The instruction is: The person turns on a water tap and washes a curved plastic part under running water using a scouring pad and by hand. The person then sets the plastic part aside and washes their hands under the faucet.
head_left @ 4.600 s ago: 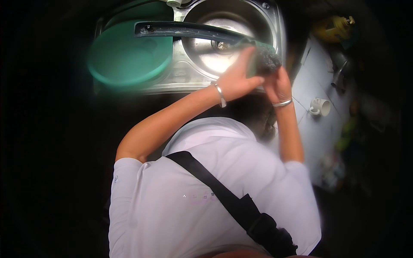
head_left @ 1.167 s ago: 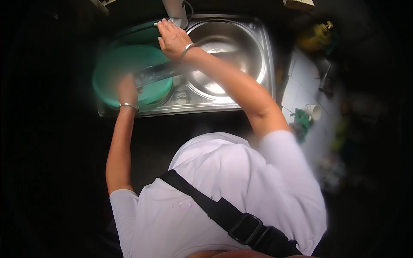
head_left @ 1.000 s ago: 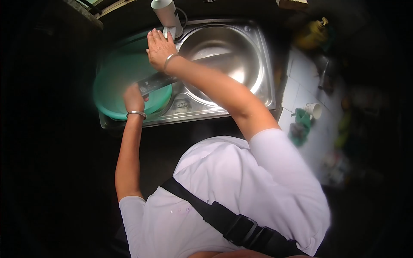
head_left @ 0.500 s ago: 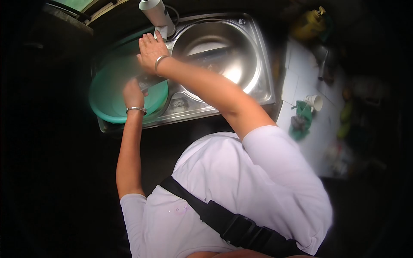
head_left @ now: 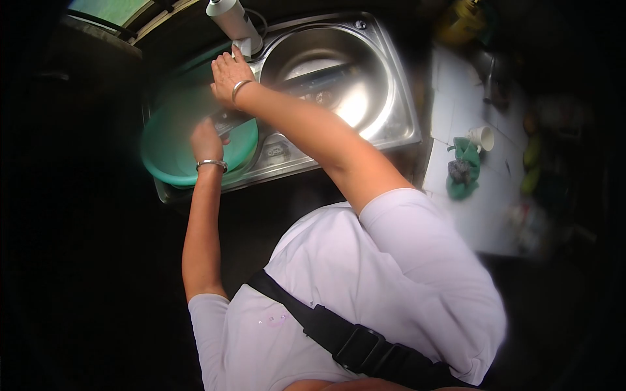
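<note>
My left hand [head_left: 207, 140] is closed around the near end of a long, dark, glossy flat piece [head_left: 319, 81], whose exact kind I cannot make out. The piece slants from over the green basin [head_left: 153, 163] across the round steel sink bowl [head_left: 375, 120], partly hidden behind my right forearm. My right hand [head_left: 227, 77], fingers stretched out and palm down, lies above the piece between basin and bowl. Its fingertips are at the white spout of a white electric tap [head_left: 233, 25]; whether they press on it I cannot tell. The basin's far side is blurred.
The steel sink's rim [head_left: 407, 130] runs around bowl and basin. On the white tiled counter [head_left: 443, 117] to the right are a white cup [head_left: 482, 138] and a green cloth [head_left: 463, 186] with a grey scrubber [head_left: 458, 171]. A yellow pump bottle [head_left: 460, 23] stands farther back.
The whole view has shifted slightly. Both hands keep nearly the same places, the left on the dark piece and the right by the tap spout.
</note>
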A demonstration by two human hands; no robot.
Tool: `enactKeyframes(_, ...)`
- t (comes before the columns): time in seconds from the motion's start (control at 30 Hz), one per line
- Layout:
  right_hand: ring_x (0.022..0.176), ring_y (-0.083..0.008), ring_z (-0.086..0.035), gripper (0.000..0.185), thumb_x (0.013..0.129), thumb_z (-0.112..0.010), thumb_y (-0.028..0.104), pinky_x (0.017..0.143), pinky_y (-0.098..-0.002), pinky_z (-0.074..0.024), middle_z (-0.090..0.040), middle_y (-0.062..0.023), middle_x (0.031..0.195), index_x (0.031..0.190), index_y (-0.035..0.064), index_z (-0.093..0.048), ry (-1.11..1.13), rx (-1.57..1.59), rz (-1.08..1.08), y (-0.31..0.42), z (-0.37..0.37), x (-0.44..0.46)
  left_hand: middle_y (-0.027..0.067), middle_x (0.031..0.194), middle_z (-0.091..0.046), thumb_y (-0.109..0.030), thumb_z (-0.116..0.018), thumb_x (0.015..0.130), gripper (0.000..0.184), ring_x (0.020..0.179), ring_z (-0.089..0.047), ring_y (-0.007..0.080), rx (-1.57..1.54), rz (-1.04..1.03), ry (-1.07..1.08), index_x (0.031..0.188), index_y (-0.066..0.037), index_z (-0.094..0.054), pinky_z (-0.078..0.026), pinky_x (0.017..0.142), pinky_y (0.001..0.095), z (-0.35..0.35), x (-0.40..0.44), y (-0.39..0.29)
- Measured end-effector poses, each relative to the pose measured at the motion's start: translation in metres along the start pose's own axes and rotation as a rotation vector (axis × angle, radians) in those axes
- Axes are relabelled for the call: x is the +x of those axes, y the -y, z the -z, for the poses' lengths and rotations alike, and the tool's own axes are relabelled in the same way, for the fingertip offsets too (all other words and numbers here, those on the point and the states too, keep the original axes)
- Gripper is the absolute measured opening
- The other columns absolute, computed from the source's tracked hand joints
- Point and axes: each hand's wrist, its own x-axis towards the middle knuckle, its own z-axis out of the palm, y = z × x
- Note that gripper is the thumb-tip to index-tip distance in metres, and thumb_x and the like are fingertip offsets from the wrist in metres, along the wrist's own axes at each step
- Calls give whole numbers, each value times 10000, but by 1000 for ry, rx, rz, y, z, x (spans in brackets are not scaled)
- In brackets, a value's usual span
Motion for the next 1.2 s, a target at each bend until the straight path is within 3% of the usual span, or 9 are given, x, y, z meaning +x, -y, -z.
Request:
enactKeyframes(0.5, 1189, -271, -413, 569, 878, -399, 412, 1098, -438, -100, -519, -160, 1183, 1213, -41, -479, 121, -182, 22, 4, 0, 1, 113, 704, -622, -223, -423, 926, 326, 499, -577, 149, -22, -23, 8, 849, 58, -570, -491, 417, 250, -2, 5, 14)
enactKeyframes(0.6, 1167, -269, -429, 559, 879, -395, 418, 1093, -436, -116, -535, -165, 1158, 1183, -38, -507, 189, -118, 27, 3, 4, 5, 159, 923, -607, -209, -362, 904, 362, 680, -612, 224, 61, 36, 70, 1012, 70, -568, -525, 470, 298, -1, 6, 12)
enactKeyframes(0.73, 1207, -278, -394, 548, 883, -405, 422, 1091, -447, -124, -525, -165, 1186, 1157, -37, -524, 167, 78, 9, 0, 4, 7, 159, 926, -600, -213, -372, 912, 363, 714, -617, 230, 61, 87, 66, 1031, 70, -566, -537, 486, 297, -1, 7, 13)
enactKeyframes(0.8, 1282, -293, -316, 525, 887, -426, 395, 1086, -463, -147, -477, -166, 1258, 1195, -26, -482, 3, 203, 17, 0, 1, -7, 160, 921, -600, -210, -377, 914, 356, 706, -621, 232, 43, 92, 60, 1016, 72, -569, -537, 489, 296, -2, 10, 17)
enactKeyframes(0.9, 1311, -307, -281, 490, 897, -432, 355, 1074, -469, -197, -443, -168, 1299, 1224, -9, -435, -146, 318, 90, -8, 19, -53, 154, 901, -601, -207, -385, 918, 345, 680, -624, 232, 57, 82, 80, 995, 73, -571, -538, 496, 292, 0, 12, 19)
enactKeyframes(0.97, 1296, -310, -313, 468, 899, -442, 318, 1058, -464, -241, -433, -175, 1310, 1222, -20, -435, -207, 489, 81, -27, 37, -101, 137, 864, -600, -202, -388, 922, 331, 634, -623, 228, 26, 33, 100, 968, 68, -575, -535, 502, 291, -1, 8, 15)
enactKeyframes(1.03, 1206, -334, -426, 418, 853, -512, 265, 1007, -445, -321, -503, -185, 1224, 1167, -10, -493, -388, 477, 39, -62, 45, -154, 135, 869, -603, -205, -388, 923, 331, 623, -621, 225, 23, 44, 107, 959, 65, -575, -534, 503, 293, -1, 10, 17)
enactKeyframes(1.1, 1149, -324, -487, 345, 842, -520, 178, 974, -400, -363, -563, -185, 1152, 1125, -16, -550, -435, 445, -111, -106, 62, -216, 137, 858, -612, -195, -400, 916, 310, 615, -622, 224, 69, 25, 127, 941, 55, -583, -530, 510, 300, 0, 13, 23)
enactKeyframes(1.2, 968, -292, -553, 283, 799, -547, 93, 856, -397, -413, -594, -140, 1023, 1068, 11, -579, -525, 106, -512, -173, 79, -322, 149, 819, -637, -158, -434, 890, 252, 606, -627, 226, 209, -71, 178, 900, 27, -606, -519, 530, 317, 2, 19, 29)
